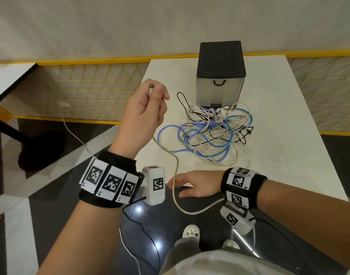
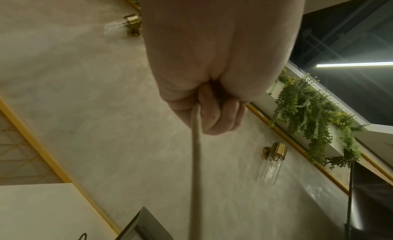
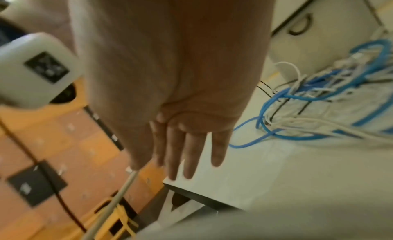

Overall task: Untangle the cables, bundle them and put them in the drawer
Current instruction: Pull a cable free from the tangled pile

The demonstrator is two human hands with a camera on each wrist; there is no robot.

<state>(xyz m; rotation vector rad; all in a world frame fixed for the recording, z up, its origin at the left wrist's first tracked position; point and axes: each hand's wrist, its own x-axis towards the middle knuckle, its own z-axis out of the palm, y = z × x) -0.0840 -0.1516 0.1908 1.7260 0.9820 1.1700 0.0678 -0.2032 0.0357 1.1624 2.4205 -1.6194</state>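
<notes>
here, left hand [image 1: 144, 108] gripping one beige cable [image 1: 175, 175], right hand [image 1: 192, 185] flat (fingers straight)

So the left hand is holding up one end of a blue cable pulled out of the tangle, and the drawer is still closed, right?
Not quite: the cable the left hand holds up is beige, not blue, as the head view shows. The blue cables lie in the tangle. The drawer is indeed closed.
</notes>
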